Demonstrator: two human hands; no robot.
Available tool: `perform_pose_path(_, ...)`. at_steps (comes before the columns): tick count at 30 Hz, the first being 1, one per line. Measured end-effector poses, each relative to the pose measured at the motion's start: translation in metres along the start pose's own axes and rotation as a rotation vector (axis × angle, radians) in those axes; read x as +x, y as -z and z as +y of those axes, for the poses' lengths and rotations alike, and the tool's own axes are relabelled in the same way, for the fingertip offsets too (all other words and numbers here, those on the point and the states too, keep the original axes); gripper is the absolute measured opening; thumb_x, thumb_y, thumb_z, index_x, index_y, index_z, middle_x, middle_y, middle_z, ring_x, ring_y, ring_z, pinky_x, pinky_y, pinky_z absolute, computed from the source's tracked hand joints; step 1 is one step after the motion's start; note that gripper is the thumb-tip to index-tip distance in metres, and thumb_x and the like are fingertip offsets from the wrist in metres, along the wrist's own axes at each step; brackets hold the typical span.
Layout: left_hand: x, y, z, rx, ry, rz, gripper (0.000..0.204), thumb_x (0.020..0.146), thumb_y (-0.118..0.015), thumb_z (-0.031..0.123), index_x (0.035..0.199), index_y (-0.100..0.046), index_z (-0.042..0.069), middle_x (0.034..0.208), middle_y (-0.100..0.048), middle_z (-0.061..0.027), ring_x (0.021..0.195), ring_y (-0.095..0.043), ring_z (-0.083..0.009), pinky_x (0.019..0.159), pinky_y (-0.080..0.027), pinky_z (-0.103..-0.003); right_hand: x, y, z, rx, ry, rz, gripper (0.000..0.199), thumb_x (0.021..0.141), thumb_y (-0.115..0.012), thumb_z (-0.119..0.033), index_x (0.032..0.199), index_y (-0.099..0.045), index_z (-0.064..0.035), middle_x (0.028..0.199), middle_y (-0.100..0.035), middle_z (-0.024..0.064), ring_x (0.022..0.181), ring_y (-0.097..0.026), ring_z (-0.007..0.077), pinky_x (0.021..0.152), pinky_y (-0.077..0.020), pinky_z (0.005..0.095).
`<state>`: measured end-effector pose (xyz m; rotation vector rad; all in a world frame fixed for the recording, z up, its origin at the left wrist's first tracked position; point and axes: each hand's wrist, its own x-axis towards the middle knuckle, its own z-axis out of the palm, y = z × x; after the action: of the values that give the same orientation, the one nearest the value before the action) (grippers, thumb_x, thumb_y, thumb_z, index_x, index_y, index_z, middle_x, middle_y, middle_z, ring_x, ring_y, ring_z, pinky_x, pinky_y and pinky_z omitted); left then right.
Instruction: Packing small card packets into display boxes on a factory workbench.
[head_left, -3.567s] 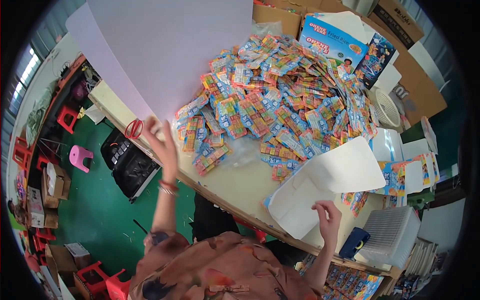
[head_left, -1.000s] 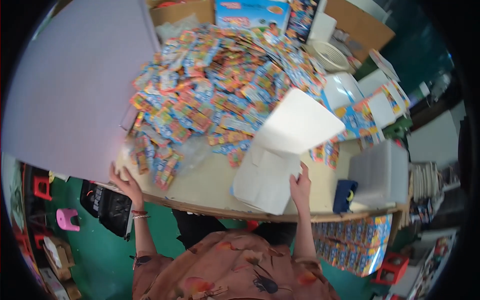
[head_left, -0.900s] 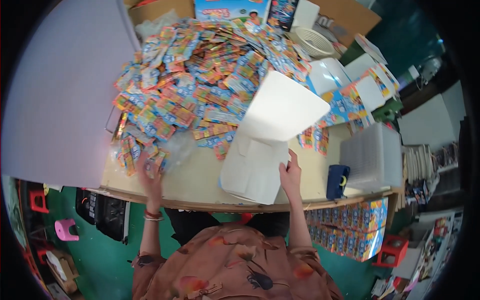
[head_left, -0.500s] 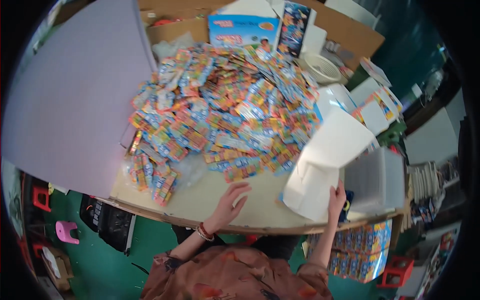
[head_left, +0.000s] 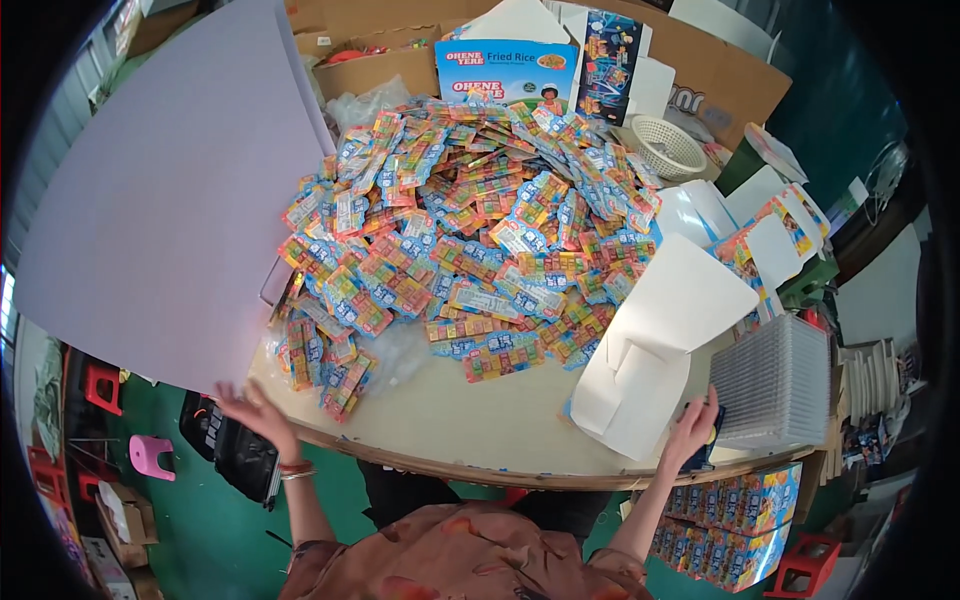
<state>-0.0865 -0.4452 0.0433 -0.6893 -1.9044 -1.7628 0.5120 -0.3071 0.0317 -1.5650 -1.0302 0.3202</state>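
My left hand (head_left: 258,415) is off the table's left front edge, fingers spread, with nothing in it. My right hand (head_left: 692,430) is at the right front edge, fingers loosely extended beside a dark blue object (head_left: 712,440); whether they touch it I cannot tell. Just left of that hand, an open white cardboard box (head_left: 640,375) lies with its lid flap raised and its inside bare. A large heap of colourful flat candy-like packs (head_left: 470,230) covers the middle of the table (head_left: 500,425).
A stack of ribbed translucent plastic trays (head_left: 770,390) stands at right. Behind the heap are a blue printed carton (head_left: 505,75) and a white basket (head_left: 668,148). A large pale purple board (head_left: 170,200) rises at left. Printed boxes (head_left: 735,510) sit below the right edge.
My left hand has swung left from the table's front middle, past its edge. My right hand has let go of the white box's edge and moved slightly right and down. The view has shifted a little.
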Motion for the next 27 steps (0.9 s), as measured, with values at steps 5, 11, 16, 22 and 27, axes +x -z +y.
perform_pose_path(5,0.074,0.076,-0.095,0.522,0.026,0.286,0.081,0.088,-0.068,0.036,0.141,-0.025,-0.009,0.136,-0.031,-0.0291,0.121,-0.037,-0.0370,0.100,-0.036,-0.046,-0.014,0.022,-0.033,-0.134,0.276,0.218,0.034,0.100,-0.051,-0.017,0.130,-0.051,-0.0003,0.070,-0.039,-0.0033,0.063,-0.034,0.0056,0.057,-0.0317,0.0212)
perform_pose_path(11,0.081,0.070,-0.092,0.637,-0.156,0.200,0.079,0.090,-0.064,0.038,0.143,-0.024,-0.005,0.142,-0.028,-0.0275,0.128,-0.030,-0.0420,0.104,-0.031,-0.054,-0.043,0.017,-0.035,-0.176,0.377,0.177,0.029,0.098,-0.049,-0.008,0.125,-0.054,0.0011,0.077,-0.046,-0.0007,0.065,-0.039,0.0077,0.060,-0.0353,0.0225)
perform_pose_path(16,0.060,0.036,-0.055,0.610,-0.272,0.115,0.073,0.091,-0.063,0.026,0.145,-0.022,-0.001,0.145,-0.025,-0.0239,0.132,-0.026,-0.0389,0.108,-0.028,-0.050,-0.090,-0.014,-0.078,-0.145,0.666,-0.117,0.021,0.083,-0.055,0.006,0.104,-0.060,0.0044,0.083,-0.061,0.0139,0.069,-0.056,0.0258,0.064,-0.0465,0.0336)
perform_pose_path(22,0.041,0.037,-0.060,0.455,-0.059,-0.023,0.059,0.091,-0.059,0.009,0.142,-0.031,0.001,0.142,-0.034,-0.0170,0.128,-0.036,-0.0334,0.102,-0.036,-0.040,-0.150,-0.055,-0.095,0.131,0.762,-0.591,0.038,0.069,-0.060,0.009,0.106,-0.063,-0.0018,0.077,-0.059,0.0089,0.063,-0.056,0.0251,0.059,-0.0448,0.0349)
perform_pose_path(27,-0.014,-0.010,-0.002,0.220,-0.169,-0.434,0.036,0.086,-0.056,-0.001,0.123,-0.055,0.001,0.123,-0.057,-0.0150,0.120,-0.050,-0.0295,0.104,-0.036,-0.040,-0.171,-0.072,-0.097,0.093,0.651,-0.832,0.033,0.072,-0.063,0.009,0.102,-0.066,-0.0050,0.081,-0.060,0.0103,0.069,-0.057,0.0266,0.061,-0.0465,0.0354)
